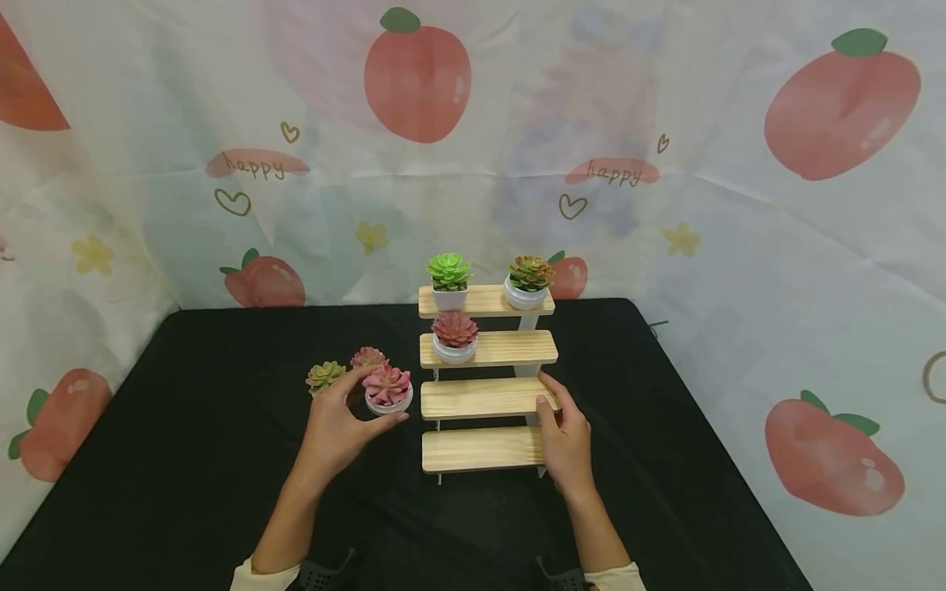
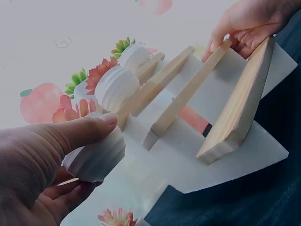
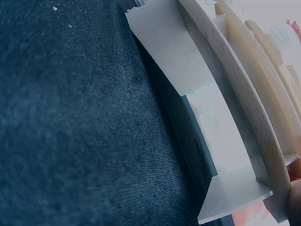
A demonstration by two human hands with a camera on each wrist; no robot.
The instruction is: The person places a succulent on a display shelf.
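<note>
My left hand (image 1: 334, 427) holds a pink artificial succulent in a white ribbed pot (image 1: 388, 387), left of a tiered wooden stand (image 1: 473, 400). In the left wrist view the thumb presses one side of that pot (image 2: 101, 153), with fingers on its other side. At the stand's right end, my right hand (image 1: 569, 443) grips the second shelf from the bottom. On the top shelf stand a bright green succulent (image 1: 449, 272) and a reddish-green one (image 1: 530, 275). A dusty red succulent (image 1: 454, 330) sits at the left of the shelf below.
Just beyond my left hand are a yellow-green succulent (image 1: 325, 375) and another pink one (image 1: 368, 356), partly hidden. Black cloth (image 1: 222, 460) covers the table. A pale curtain printed with peaches (image 1: 473, 197) hangs behind and at both sides.
</note>
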